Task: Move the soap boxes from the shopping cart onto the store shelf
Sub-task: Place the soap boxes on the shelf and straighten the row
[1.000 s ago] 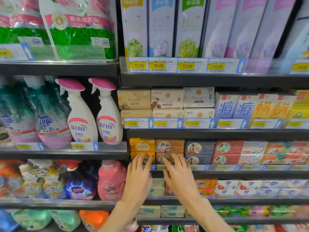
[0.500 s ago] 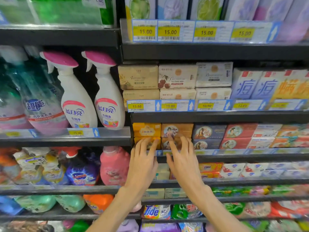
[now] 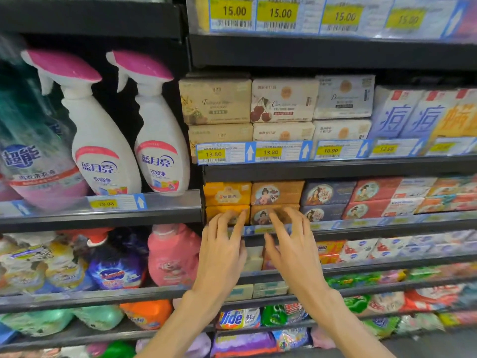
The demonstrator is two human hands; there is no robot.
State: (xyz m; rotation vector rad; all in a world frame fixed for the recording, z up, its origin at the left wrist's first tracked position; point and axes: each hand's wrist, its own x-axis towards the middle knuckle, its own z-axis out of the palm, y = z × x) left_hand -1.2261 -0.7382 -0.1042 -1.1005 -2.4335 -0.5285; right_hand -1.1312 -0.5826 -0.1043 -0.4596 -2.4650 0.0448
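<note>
clearly both hands are spread and hold nothing: the left hand [image 3: 222, 251] has its fingertips on the lower yellow soap box [image 3: 227, 214], the right hand [image 3: 291, 249] on the lower brown soap box [image 3: 273, 214], both boxes on the store shelf [image 3: 361, 226]. these look light, stiff cartons, best pushed square on their front faces. each stack holds two boxes; no cart is in view.

Shelf edges [image 3: 335, 167]: dark, matt metal by appearance. Price-label strips [image 3: 254, 152]: clear glossy plastic over printed paper tags. Soap boxes [image 3: 277, 193], at 12 o'clock from the hands: printed cardboard with slight sheen. Spray bottles [image 3: 100, 140], at 10 o'clock: smooth white plastic, glossy pink tops. Detergent pouches [image 3: 238, 318], at 6 o'clock: shiny plastic film.
</note>
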